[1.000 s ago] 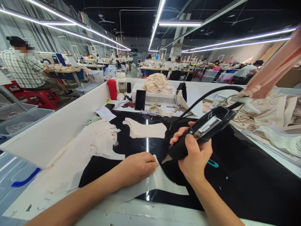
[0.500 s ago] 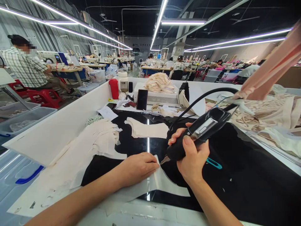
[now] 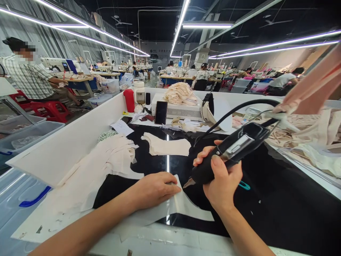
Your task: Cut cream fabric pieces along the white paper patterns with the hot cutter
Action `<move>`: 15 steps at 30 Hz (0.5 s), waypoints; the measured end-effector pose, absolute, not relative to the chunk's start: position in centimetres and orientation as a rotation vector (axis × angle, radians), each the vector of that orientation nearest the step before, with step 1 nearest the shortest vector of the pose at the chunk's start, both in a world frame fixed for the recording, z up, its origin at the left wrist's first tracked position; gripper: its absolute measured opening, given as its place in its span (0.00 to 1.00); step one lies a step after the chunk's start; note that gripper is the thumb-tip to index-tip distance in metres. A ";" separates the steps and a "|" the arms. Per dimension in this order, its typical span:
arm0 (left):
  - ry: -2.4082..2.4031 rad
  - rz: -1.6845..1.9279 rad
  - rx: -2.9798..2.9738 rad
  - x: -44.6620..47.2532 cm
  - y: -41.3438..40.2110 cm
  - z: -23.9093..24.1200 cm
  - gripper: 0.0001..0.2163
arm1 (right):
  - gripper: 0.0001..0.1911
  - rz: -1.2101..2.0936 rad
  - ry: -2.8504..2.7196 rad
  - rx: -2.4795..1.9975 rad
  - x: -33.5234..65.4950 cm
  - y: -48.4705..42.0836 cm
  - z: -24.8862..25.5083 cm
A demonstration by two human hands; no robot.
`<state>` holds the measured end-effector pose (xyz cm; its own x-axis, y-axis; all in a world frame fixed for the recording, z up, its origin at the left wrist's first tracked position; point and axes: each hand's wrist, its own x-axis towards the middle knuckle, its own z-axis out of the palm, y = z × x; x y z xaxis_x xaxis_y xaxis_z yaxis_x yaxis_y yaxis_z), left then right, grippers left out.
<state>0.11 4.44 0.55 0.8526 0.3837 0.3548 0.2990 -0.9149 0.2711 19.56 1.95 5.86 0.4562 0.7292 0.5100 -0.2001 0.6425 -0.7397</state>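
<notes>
Left hand [image 3: 154,188]: flat, unclenched, pinning the pale fabric piece [image 3: 188,209] (press evenly).
Right hand [image 3: 222,183]: clenched round the corded hand cutter [image 3: 229,151]; its tip sits at the left hand's 2 o'clock, so guide it away from the skin.

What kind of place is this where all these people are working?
Most likely a clothing factory. Long rows of work tables with seated workers fill the hall, cut cloth pieces lie stacked on the black table, and the right hand grips a corded black tool.
</notes>
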 end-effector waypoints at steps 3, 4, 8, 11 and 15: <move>0.536 0.568 2.829 0.0 4.4 0.6 0.12 | 0.18 0.632 -0.925 -0.664 19.6 1.5 5.9; 0.540 0.562 2.829 0.0 4.4 0.6 0.11 | 0.18 0.637 -0.929 -0.665 19.6 1.4 5.9; 0.541 0.563 2.829 0.0 4.5 0.6 0.11 | 0.18 0.652 -0.943 -0.657 19.6 1.4 5.5; 0.531 0.558 2.829 -0.1 4.5 0.6 0.11 | 0.17 0.646 -0.965 -0.676 19.5 1.5 5.2; 0.528 0.544 2.808 -0.2 4.6 0.8 0.11 | 0.15 0.646 -0.973 -0.685 19.6 1.3 5.5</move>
